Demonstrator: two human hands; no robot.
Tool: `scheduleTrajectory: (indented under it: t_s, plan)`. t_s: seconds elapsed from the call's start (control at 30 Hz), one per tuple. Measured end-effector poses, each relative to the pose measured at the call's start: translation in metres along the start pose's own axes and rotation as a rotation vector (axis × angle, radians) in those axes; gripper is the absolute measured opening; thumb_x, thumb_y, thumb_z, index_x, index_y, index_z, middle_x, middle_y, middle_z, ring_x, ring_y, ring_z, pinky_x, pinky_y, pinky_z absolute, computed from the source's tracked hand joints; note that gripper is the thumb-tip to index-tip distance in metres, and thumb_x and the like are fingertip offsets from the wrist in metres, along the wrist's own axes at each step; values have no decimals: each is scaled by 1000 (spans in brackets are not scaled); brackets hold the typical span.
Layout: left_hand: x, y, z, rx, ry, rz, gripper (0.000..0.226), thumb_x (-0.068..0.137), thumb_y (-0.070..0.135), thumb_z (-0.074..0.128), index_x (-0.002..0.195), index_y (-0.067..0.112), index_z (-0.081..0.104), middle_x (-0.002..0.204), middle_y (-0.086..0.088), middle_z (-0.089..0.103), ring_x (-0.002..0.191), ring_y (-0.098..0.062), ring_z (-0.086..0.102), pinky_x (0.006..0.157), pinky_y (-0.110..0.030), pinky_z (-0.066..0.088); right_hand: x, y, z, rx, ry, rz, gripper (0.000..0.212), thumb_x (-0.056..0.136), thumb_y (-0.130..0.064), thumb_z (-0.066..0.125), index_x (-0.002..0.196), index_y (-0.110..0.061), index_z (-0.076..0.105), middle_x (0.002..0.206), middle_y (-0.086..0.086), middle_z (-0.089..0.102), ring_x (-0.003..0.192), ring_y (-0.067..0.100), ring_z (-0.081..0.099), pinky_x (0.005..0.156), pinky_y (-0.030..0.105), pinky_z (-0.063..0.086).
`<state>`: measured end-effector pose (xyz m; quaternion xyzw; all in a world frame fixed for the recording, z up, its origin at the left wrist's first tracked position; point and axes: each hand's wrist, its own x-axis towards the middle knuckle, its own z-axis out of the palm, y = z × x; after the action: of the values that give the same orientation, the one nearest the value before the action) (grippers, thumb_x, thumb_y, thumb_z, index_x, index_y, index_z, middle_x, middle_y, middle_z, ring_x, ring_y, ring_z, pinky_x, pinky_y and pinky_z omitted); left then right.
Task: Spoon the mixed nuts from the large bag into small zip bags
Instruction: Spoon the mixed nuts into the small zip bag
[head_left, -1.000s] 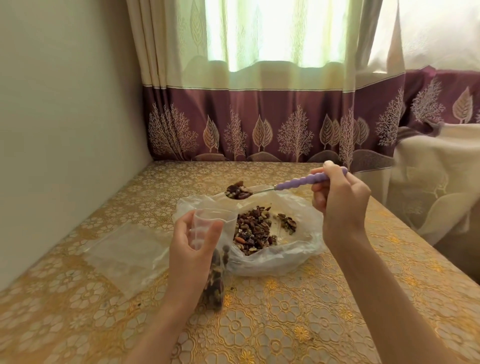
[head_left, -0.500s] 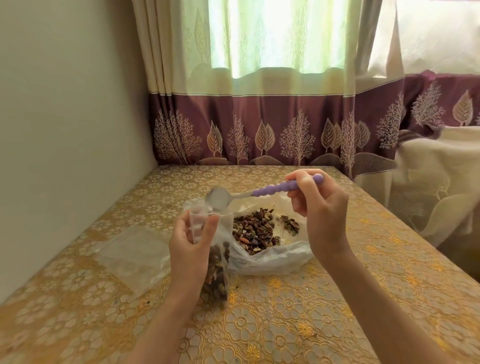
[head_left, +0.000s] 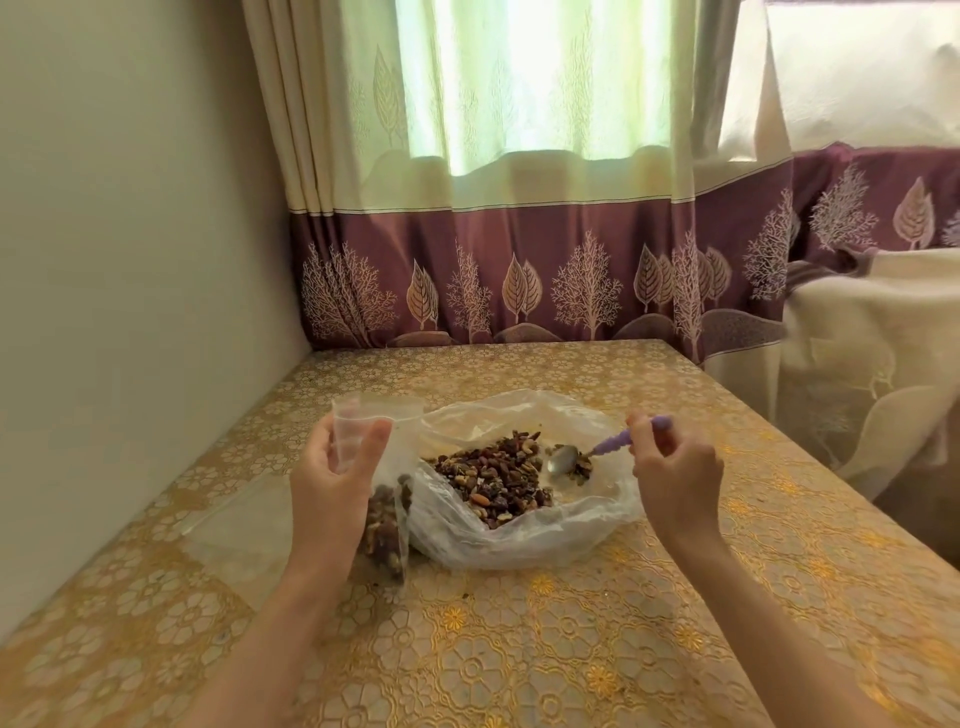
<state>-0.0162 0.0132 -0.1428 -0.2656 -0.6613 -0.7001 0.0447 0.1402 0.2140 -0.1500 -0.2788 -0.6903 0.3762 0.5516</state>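
Observation:
A large clear bag (head_left: 519, 540) lies open on the table, with a heap of mixed nuts (head_left: 493, 475) inside. My left hand (head_left: 332, 478) grips a small zip bag (head_left: 382, 535) upright by its open mouth; nuts fill its lower part. My right hand (head_left: 675, 478) pinches the purple handle of a metal spoon (head_left: 563, 460). The spoon's bowl rests inside the large bag, at the right edge of the nut heap, beside a small separate clump.
An empty clear zip bag (head_left: 234, 540) lies flat on the gold patterned tablecloth (head_left: 571, 649), left of my left hand. A wall stands at the left, a curtain (head_left: 519, 280) behind the table, and draped cream fabric (head_left: 872, 364) past the right edge.
The spoon tipped its load of nuts into the small bag, then my right hand carried the empty spoon right and down into the large bag. My left hand kept hold of the small bag.

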Motion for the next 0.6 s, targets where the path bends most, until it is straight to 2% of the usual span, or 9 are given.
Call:
scheduleTrajectory:
  t_s: [0.03, 0.1, 0.2, 0.3, 0.37, 0.47, 0.6]
  plan:
    - [2, -1, 0, -1, -15, 4, 72, 68, 59, 63, 124, 16, 54, 108, 4, 67, 103, -17, 62, 95, -47, 48, -1, 3, -1, -17, -16, -5, 35, 96, -19, 52, 67, -14, 72, 42, -16, 52, 40, 5, 43, 44, 12, 30]
    - [4, -3, 1, 11, -46, 19, 59, 71, 56, 63, 119, 23, 57, 105, 8, 68, 102, -17, 63, 95, -46, 48, -4, 10, -3, -27, -44, -3, 34, 96, -20, 53, 70, -16, 74, 41, -9, 47, 38, 7, 40, 41, 15, 27]
    - [8, -5, 4, -1, -61, 30, 45, 68, 59, 63, 106, 36, 58, 100, 11, 68, 100, -16, 63, 94, -44, 48, -6, 13, -2, -6, -114, 25, 34, 96, -23, 52, 71, -22, 75, 48, 3, 53, 39, 9, 37, 42, 18, 27]
    - [12, -7, 6, -21, -56, 43, 41, 67, 62, 62, 101, 39, 59, 91, 17, 68, 91, -5, 63, 91, -38, 49, -3, 14, 2, 26, -178, 76, 32, 95, -23, 54, 71, -24, 76, 52, 5, 60, 41, 7, 41, 42, 16, 29]
    - [13, -9, 6, -20, -50, 59, 47, 65, 69, 63, 101, 39, 59, 88, 18, 68, 86, -1, 62, 88, -34, 49, -2, 16, 6, 59, -221, 129, 31, 95, -22, 55, 72, -22, 76, 58, 4, 67, 45, 5, 48, 48, 19, 34]
    - [13, -12, 6, -5, -68, 74, 65, 54, 82, 61, 103, 41, 59, 94, 17, 69, 91, -3, 63, 83, -28, 48, -1, 18, 9, 152, -273, 216, 28, 95, -17, 55, 72, -17, 72, 72, 5, 74, 56, 16, 59, 51, 29, 42]
    - [10, -16, 3, 8, -85, 85, 71, 50, 85, 59, 105, 40, 59, 97, 9, 68, 90, -5, 64, 77, -23, 50, -1, 22, 9, 259, -269, 315, 28, 95, -14, 54, 73, -10, 71, 76, 3, 75, 59, 18, 61, 50, 25, 46]
